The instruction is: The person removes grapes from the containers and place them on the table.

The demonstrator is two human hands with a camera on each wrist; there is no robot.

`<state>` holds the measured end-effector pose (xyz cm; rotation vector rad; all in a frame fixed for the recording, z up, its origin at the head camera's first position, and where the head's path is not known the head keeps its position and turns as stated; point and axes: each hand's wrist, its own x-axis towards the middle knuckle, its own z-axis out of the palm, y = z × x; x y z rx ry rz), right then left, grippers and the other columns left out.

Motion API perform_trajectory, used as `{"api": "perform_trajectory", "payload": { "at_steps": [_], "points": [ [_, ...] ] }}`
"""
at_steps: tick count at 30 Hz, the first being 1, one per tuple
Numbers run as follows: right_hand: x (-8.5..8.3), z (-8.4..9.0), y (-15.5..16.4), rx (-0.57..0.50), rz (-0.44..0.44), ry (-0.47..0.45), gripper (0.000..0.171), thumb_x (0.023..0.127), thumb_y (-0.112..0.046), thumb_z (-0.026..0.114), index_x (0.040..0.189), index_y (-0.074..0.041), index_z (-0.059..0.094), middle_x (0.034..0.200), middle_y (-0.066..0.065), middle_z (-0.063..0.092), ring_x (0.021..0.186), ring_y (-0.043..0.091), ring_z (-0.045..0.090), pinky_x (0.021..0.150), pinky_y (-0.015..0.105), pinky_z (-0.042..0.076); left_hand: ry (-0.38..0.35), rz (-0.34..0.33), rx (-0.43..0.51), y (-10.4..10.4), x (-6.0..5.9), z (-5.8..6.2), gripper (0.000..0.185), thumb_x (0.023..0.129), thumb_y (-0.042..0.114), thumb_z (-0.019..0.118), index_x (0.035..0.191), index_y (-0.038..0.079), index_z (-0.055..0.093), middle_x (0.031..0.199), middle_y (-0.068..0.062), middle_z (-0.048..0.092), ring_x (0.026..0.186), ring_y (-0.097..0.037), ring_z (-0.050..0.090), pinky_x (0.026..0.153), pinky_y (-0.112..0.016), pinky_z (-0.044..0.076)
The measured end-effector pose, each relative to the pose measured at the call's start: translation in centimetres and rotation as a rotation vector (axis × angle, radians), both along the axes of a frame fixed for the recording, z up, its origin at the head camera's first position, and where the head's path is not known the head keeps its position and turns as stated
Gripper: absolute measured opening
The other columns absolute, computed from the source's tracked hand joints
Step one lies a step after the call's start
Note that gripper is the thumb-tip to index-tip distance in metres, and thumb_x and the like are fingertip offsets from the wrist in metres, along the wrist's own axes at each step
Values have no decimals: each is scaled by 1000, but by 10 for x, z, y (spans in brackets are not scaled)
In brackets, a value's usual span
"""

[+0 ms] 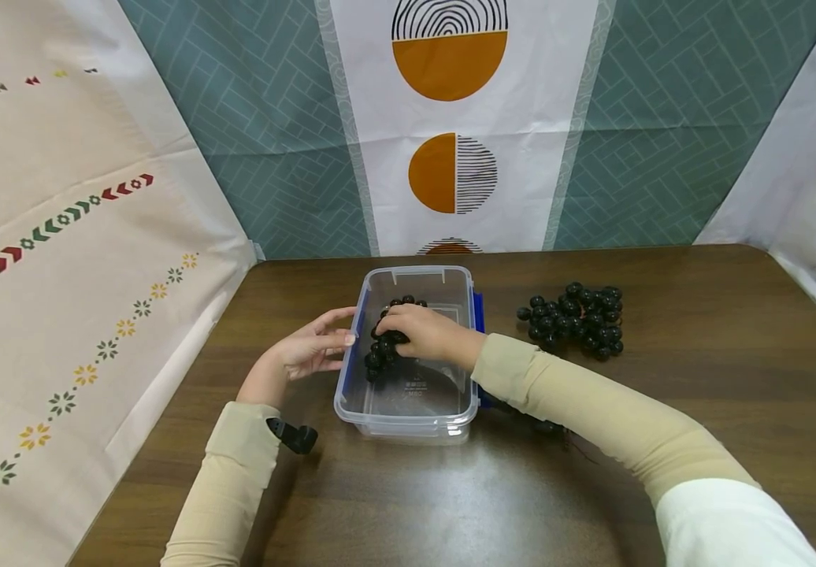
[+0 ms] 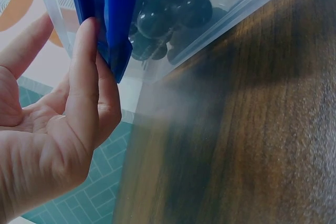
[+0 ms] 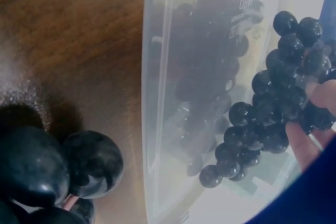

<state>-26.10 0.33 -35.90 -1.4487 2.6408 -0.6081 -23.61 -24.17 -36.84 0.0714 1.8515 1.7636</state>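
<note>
My left hand, fingers straight, rests against the blue latch on the clear plastic box near the wooden table front. My right hand grips a bunch of dark grapes inside it. Farther right lies a second grape bunch.
</note>
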Motion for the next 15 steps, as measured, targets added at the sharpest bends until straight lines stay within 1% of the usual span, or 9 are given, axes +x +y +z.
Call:
{"api": "perform_trajectory", "payload": {
  "at_steps": [5, 8, 11, 15],
  "points": [
    [1, -1, 1, -35, -3, 5, 29, 87, -5, 66, 116, -6, 65, 116, 9, 64, 110, 23, 59, 96, 36, 48, -5, 6, -4, 0, 1, 0, 67, 97, 6, 52, 152, 19, 16, 126, -11, 47, 101, -15, 61, 82, -31, 55],
    [1, 0, 1, -56, -8, 8, 28, 86, -4, 66, 114, -5, 66, 116, 10, 65, 110, 23, 60, 95, 35, 48, -4, 8, -1, 0, 1, 0, 67, 96, 6, 53, 151, 19, 17, 123, -10, 49, 102, -16, 61, 82, -31, 55],
    [2, 1, 2, -70, -20, -6, 28, 86, -4, 66, 114, -5, 66, 117, 10, 66, 111, 23, 60, 96, 35, 48, -3, 6, 10, 0, 1, 1, 67, 96, 6, 53, 151, 19, 17, 119, -9, 51, 102, -16, 61, 82, -32, 55],
    [3, 2, 3, -86, -42, -38, 28, 86, -4, 66, 114, -4, 66, 116, 10, 66, 109, 23, 61, 95, 35, 49, -5, 3, 24, 0, 1, 1, 67, 96, 5, 52, 151, 19, 17, 118, -9, 52, 101, -16, 62, 82, -32, 55]
  ]
}}
